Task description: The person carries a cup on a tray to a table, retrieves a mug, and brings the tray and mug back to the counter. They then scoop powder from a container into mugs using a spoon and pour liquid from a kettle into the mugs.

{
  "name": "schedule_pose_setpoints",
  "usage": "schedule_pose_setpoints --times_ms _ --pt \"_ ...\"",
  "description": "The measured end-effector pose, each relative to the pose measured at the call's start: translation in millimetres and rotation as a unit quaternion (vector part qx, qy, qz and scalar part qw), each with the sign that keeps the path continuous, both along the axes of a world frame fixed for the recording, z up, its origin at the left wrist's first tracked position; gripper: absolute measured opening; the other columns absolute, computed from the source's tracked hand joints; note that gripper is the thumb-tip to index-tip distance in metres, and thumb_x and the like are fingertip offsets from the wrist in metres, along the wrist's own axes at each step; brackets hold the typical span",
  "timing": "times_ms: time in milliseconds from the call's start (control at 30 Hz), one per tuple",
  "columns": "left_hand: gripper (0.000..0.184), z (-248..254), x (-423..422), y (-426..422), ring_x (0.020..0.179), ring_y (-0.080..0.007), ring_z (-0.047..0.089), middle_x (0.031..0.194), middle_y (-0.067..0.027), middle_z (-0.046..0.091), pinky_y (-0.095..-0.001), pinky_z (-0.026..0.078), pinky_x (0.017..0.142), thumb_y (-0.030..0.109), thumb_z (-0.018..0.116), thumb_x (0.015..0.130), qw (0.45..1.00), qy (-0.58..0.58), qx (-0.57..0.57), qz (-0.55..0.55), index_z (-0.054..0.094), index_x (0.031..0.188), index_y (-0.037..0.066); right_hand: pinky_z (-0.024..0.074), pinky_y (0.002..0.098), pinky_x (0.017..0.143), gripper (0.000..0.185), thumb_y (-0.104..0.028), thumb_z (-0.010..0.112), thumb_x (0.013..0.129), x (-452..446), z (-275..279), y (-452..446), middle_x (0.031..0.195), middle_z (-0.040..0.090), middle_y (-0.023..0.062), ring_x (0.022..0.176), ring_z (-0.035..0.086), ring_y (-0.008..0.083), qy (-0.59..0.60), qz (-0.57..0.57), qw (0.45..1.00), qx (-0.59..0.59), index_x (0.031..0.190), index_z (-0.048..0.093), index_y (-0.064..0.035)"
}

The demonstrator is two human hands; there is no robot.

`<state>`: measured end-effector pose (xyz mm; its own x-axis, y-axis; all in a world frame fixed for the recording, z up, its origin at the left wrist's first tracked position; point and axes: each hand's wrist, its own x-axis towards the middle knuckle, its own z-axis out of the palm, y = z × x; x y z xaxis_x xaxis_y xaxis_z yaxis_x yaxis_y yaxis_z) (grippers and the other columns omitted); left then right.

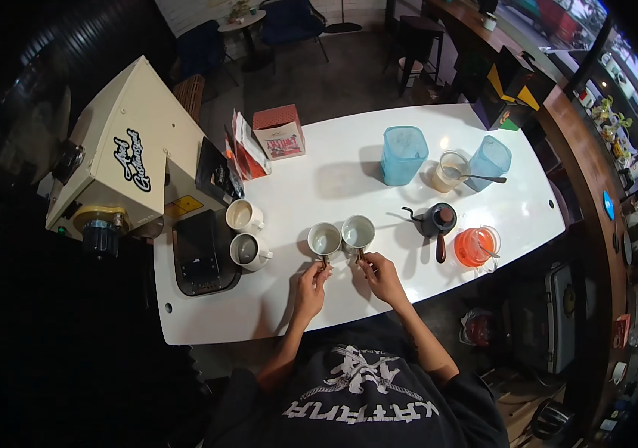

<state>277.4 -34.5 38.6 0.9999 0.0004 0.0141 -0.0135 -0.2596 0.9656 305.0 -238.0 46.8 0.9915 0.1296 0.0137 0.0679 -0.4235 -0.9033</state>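
Observation:
Two pale cups stand side by side near the middle of the white table, their handles toward me. My left hand pinches the handle of the left cup. The handle of the right cup is between the fingers of my right hand. Both cups are upright and their light insides show. Left of them are a cream mug and a white mug with a grey inside, one behind the other.
A cream machine and black tray are left. Behind are a red-and-white box and blue container. Right are a jar with a spoon, another blue container, a black kettle and a glass server of red liquid.

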Motion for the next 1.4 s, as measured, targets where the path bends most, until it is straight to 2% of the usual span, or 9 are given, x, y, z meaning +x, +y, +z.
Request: schedule_pose_setpoints --times_ms 133,200,367,433,567,767,833,1133,1400 --pt "0.017 18 -5 0 0.089 -0.0215 0.071 0.097 -0.0144 0.071 -0.0325 0.055 0.077 0.012 0.057 0.1 0.999 0.009 0.031 -0.002 0.06 0.109 -0.002 0.049 0.0325 0.062 0.019 -0.012 0.061 0.098 -6 8 -1 0.08 0.062 0.0132 0.065 0.061 0.0187 -0.005 -0.013 1.0 -0.012 0.104 0.065 0.0052" --pt "0.02 24 -7 1 0.089 -0.0207 0.07 0.098 -0.0139 0.071 -0.0315 0.055 0.076 0.014 0.059 0.1 0.999 0.01 0.042 -0.01 0.059 0.111 -0.002 0.0519 0.0398 0.069 0.021 -0.016 0.064 0.095 -10 12 -3 0.089 0.066 0.0175 0.075 0.067 0.0302 0.044 -0.026 0.999 0.018 0.109 0.068 -0.0006" --pt "0.045 30 -8 5 0.086 -0.0193 0.064 0.105 -0.0113 0.065 -0.03 0.052 0.07 0.022 0.075 0.089 0.996 -0.033 0.071 0.044 0.052 0.121 0.0 0.0523 0.0384 0.068 0.021 -0.016 0.063 0.095 -22 25 -14 0.089 0.067 0.0163 0.072 0.066 0.0288 0.042 -0.06 0.997 0.018 0.109 0.067 -0.0008" --pt "0.063 37 -3 9 0.089 -0.0213 0.059 0.104 -0.011 0.057 -0.0321 0.05 0.073 0.025 0.085 0.078 0.991 -0.035 0.109 0.076 0.047 0.122 0.001 0.0507 0.0311 0.064 0.02 -0.013 0.062 0.097 -29 25 -21 0.081 0.064 0.0096 0.067 0.062 0.0169 -0.01 -0.07 0.997 0.011 0.109 0.065 0.0023" --pt "0.071 49 10 8 0.117 -0.0298 0.05 0.122 -0.0158 0.051 -0.0442 0.044 0.094 0.024 0.084 0.076 0.984 -0.119 0.119 0.052 0.043 0.13 0.003 0.0503 0.0306 0.063 0.02 -0.014 0.062 0.096 -44 28 -35 0.082 0.065 0.0095 0.067 0.061 0.0161 -0.03 -0.102 0.994 0.001 0.105 0.066 0.0026" --pt "0.086 80 34 -1 0.129 -0.0392 0.039 0.136 -0.0211 0.043 -0.0519 0.033 0.108 0.026 0.086 0.073 0.954 -0.213 0.209 -0.012 0.039 0.139 0.002 0.0525 0.0371 0.07 0.02 -0.016 0.063 0.094 -77 42 -50 0.091 0.068 0.0166 0.074 0.066 0.0277 0.028 -0.153 0.988 0.002 0.104 0.067 0.0005" --pt "0.092 82 41 -2 0.134 -0.0403 0.036 0.141 -0.0206 0.043 -0.0547 0.028 0.113 0.03 0.088 0.07 0.937 -0.226 0.262 -0.047 0.039 0.143 0.005 0.0468 0.0282 0.059 0.02 -0.015 0.064 0.095 -88 41 -54 0.08 0.066 0.0083 0.063 0.058 0.011 -0.014 -0.181 0.983 -0.001 0.102 0.067 0.0038" --pt "0.108 94 81 -8 0.137 -0.0345 0.041 0.137 -0.018 0.056 -0.0675 0.009 0.116 0.058 0.081 0.068 0.888 -0.09 0.406 -0.195 0.036 0.151 0.005 0.0456 0.027 0.056 0.018 -0.013 0.062 0.096 -114 37 -75 0.068 0.062 0.0064 0.058 0.057 0.0091 -0.042 -0.263 0.964 0.004 0.102 0.067 0.0038" --pt "0.106 80 99 -23 0.128 -0.0309 0.051 0.126 -0.0158 0.062 -0.0663 0.011 0.117 0.061 0.082 0.066 0.869 -0.14 0.428 -0.208 0.044 0.145 0.001 0.0441 0.0256 0.055 0.018 -0.01 0.061 0.097 -113 39 -88 0.071 0.061 0.0051 0.059 0.056 0.008 -0.086 -0.313 0.946 -0.023 0.108 0.064 0.0032"
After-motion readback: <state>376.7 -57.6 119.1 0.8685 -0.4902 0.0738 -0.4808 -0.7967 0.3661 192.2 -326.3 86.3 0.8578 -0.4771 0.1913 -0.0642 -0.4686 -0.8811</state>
